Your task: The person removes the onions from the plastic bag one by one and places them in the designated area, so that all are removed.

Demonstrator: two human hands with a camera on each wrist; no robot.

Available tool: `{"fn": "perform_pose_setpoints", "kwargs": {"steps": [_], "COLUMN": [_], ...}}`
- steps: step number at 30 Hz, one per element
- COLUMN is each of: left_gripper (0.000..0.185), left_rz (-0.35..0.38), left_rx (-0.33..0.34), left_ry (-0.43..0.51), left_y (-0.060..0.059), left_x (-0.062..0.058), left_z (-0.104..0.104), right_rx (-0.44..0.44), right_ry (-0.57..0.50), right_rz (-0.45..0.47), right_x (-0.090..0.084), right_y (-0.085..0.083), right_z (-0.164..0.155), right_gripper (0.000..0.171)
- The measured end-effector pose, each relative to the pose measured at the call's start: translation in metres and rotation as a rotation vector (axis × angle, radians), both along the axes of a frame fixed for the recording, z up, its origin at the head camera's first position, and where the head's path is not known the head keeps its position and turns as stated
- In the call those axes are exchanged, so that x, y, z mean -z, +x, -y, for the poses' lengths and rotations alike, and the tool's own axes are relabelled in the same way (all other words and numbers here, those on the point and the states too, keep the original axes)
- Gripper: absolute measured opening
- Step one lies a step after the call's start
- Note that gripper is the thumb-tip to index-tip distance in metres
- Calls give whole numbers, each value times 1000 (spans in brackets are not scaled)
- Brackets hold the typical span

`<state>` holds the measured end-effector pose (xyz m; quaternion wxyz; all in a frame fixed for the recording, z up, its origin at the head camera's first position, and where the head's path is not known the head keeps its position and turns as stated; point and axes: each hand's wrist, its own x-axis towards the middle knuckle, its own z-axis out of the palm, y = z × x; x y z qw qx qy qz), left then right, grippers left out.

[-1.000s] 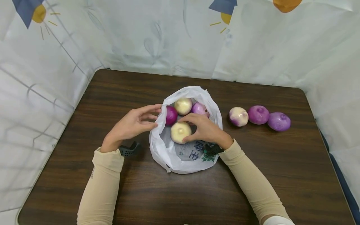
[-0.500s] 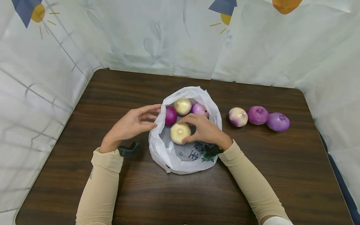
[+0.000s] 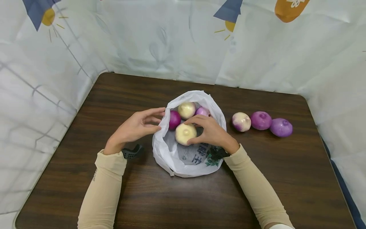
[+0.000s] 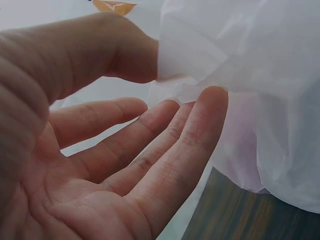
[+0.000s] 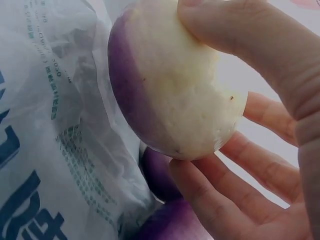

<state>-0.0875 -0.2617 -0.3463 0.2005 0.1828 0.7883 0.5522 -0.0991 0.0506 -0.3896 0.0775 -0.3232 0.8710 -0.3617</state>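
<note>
The right hand (image 3: 213,133) has its thumb and fingers curled around a cream and purple onion (image 3: 185,134), and the right wrist view shows that onion (image 5: 170,85) pinched between the thumb above and the fingers beneath, clear of the plastic.

Starting furthest left of that grip, a dark plastic clip (image 3: 132,152) lies on the wooden table (image 3: 286,178) by the left wrist. Next comes the left hand (image 3: 134,128), which pinches the rim of the white plastic bag (image 3: 183,165) between thumb and fingertips; the left wrist view shows the film (image 4: 235,55) caught there, holding the mouth wide.

Just beyond the held onion, deeper in the bag, sit a dark purple onion (image 3: 174,119), a pale onion (image 3: 186,110) and a light purple onion (image 3: 202,111). To the right of the grip, outside the bag and well apart from it, three more onions lie in a row: a cream and purple one (image 3: 241,121), a purple one (image 3: 261,120) and a lilac one (image 3: 281,127).

Compared with half a second ago the held onion sits barely higher against the bag's print, and the fingers look no looser. My reading is that the onion is neither set down nor lifted out yet, so the hold is unresolved.
</note>
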Motion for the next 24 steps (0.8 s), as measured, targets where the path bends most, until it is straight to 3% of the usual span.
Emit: {"fn": "perform_pose_setpoints", "kwargs": {"steps": [15, 24], "left_gripper": [65, 67], "left_rz": [-38, 3], "left_rx": [4, 3], "left_ry": [-11, -19], "left_y": [-4, -3], "left_x": [-5, -1], "left_z": [2, -2], "right_rx": [32, 88], "right_ry": [-37, -48], "right_rz": [-92, -140], "right_x": [-17, -21], "right_y": [4, 12], "right_z": [-19, -39], "right_gripper": [64, 65]}}
